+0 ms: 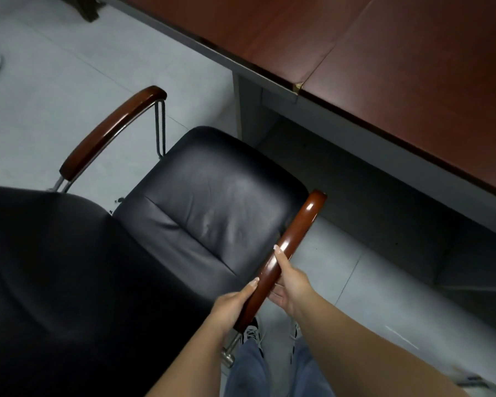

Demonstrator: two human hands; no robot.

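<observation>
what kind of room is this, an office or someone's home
Probably an office or meeting room. A black leather chair with a chrome frame stands beside a long reddish-brown table on a grey tiled floor. The left hand and right hand grip its near wooden armrest.

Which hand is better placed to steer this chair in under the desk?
Probably the right hand: it grips the near armrest nearer its middle, from the desk side. The left hand holds only the rear end, beside the backrest.
</observation>
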